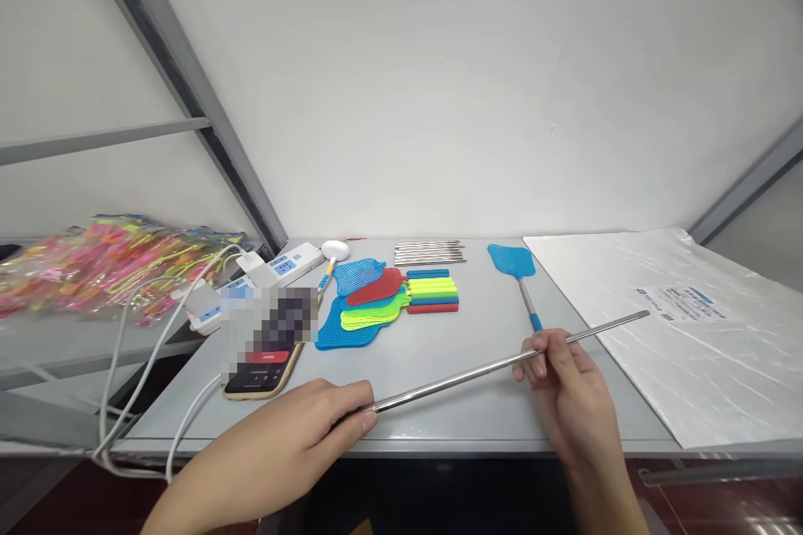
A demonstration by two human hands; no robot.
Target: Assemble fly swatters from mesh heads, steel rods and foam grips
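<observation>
From where I stand, taking the table [464, 428] as a clock with the person at six, a slim metal rod [452, 379] slants across the near middle, raised in both hands from about seven toward three. The left hand [314, 426], at seven, has its thumb and fingers closed round the lower end; the right hand [574, 380], near four, pinches it farther up, the tip poking out beyond. Just past the right hand, toward two, lies a blue fly swatter [511, 261] with a metal shaft. At twelve is a bundle of thinner-looking metal rods [430, 252], with coloured tubes [432, 294] nearer in and perforated swatter heads [373, 292] fanned out at ten. At nine, a phone [260, 378] shows a red bar whose lettering I can't read, and much of its screen is blocked out by pixels. At three, the white sheeting [658, 384] bears a label [681, 303] with a blue strip, a dark square and rows of print too small to make out.
</observation>
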